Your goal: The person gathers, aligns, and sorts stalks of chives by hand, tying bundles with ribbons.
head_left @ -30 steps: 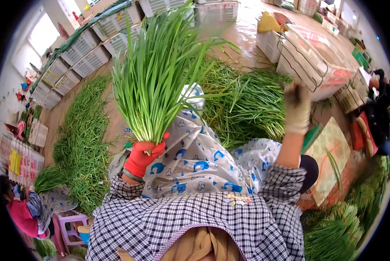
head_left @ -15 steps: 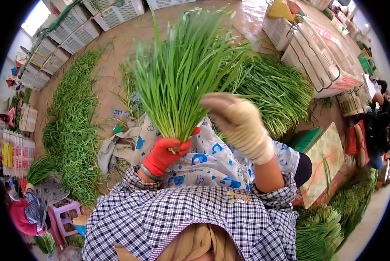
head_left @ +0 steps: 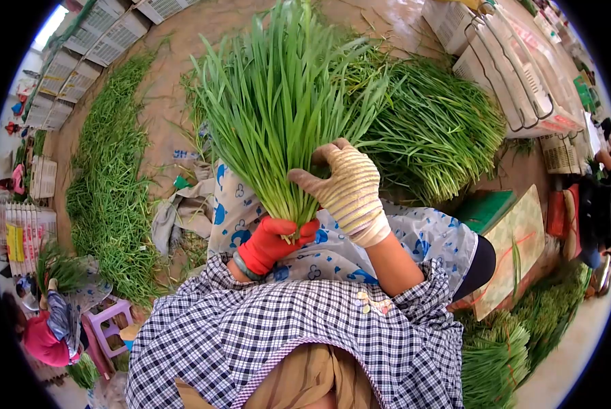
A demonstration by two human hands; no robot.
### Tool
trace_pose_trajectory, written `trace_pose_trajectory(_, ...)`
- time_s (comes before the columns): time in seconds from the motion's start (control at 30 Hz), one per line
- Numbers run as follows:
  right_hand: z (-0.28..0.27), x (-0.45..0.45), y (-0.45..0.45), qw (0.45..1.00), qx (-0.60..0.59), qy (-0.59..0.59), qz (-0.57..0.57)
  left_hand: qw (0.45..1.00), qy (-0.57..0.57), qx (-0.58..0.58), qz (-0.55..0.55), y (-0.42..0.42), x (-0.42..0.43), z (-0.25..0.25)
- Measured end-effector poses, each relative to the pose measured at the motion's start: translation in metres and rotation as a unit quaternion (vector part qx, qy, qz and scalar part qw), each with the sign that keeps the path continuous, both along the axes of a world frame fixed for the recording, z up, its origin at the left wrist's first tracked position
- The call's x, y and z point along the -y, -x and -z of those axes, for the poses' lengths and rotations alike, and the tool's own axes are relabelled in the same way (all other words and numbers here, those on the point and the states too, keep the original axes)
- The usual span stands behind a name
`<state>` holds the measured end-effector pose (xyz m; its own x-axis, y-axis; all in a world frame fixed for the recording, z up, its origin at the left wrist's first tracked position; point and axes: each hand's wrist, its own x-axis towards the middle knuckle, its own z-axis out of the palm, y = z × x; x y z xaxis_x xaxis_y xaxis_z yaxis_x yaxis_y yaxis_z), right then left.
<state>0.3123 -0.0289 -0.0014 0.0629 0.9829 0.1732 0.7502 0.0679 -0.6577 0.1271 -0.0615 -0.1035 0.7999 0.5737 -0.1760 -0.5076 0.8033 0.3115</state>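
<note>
A fanned bunch of garlic chives [head_left: 275,116] stands upright over my lap, leaves pointing away from me. My left hand [head_left: 268,244], in a red glove, is wrapped round its pale stem ends. My right hand [head_left: 352,191] wears a cream striped glove and is at the right side of the stems. Its thumb lies over the front of the bunch, apart from the curved fingers, with stems visible in the gap. Whether it pinches any single leaf is hidden. A patterned plastic apron [head_left: 319,253] covers my lap beneath both hands.
A large pile of chives [head_left: 435,129] lies ahead on the right. Loose greens [head_left: 108,184] cover a strip of floor at left. White crates [head_left: 513,75] stand at back right, a board [head_left: 513,252] leans nearby, and tied bundles [head_left: 496,361] lie at lower right. Another person [head_left: 50,334] sits lower left.
My right hand has moved down and left, from a blurred position beside the bunch onto its stems. My left hand keeps its hold on the chives. The view has shifted slightly.
</note>
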Motion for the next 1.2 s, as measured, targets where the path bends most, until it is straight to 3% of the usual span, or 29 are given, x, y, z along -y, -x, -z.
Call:
trace_pose_trajectory(0.1,0.008,0.0,0.001,0.999,-0.039,-0.02,0.0,1.0,0.0,0.009,-0.004,0.0,0.0,-0.004)
trace_pose_trajectory(0.27,0.014,0.014,0.004,0.964,-0.261,-0.018,0.042,1.0,0.011,0.004,-0.026,-0.004,0.001,-0.013)
trace_pose_trajectory(0.37,0.008,0.03,0.006,0.975,-0.213,-0.061,0.032,0.999,0.024,0.037,-0.016,-0.002,0.001,0.002)
trace_pose_trajectory(0.6,0.014,0.052,0.005,0.98,-0.117,-0.158,0.039,0.999,0.027,-0.013,-0.014,-0.004,0.002,-0.009)
trace_pose_trajectory(0.67,0.01,0.056,0.002,0.963,-0.133,-0.225,-0.071,0.999,0.029,-0.023,-0.017,-0.007,0.0,-0.017)
trace_pose_trajectory(1.0,-0.005,0.098,-0.008,0.965,-0.202,-0.163,-0.045,0.997,0.022,-0.04,-0.064,-0.018,0.0,-0.026)
trace_pose_trajectory(1.13,0.004,0.085,-0.017,0.974,-0.153,-0.16,-0.057,0.996,0.075,0.042,-0.015,-0.009,0.001,-0.01)
trace_pose_trajectory(1.2,0.011,0.075,-0.016,0.927,-0.362,0.001,0.095,0.993,0.091,0.069,0.015,-0.009,-0.001,-0.009)
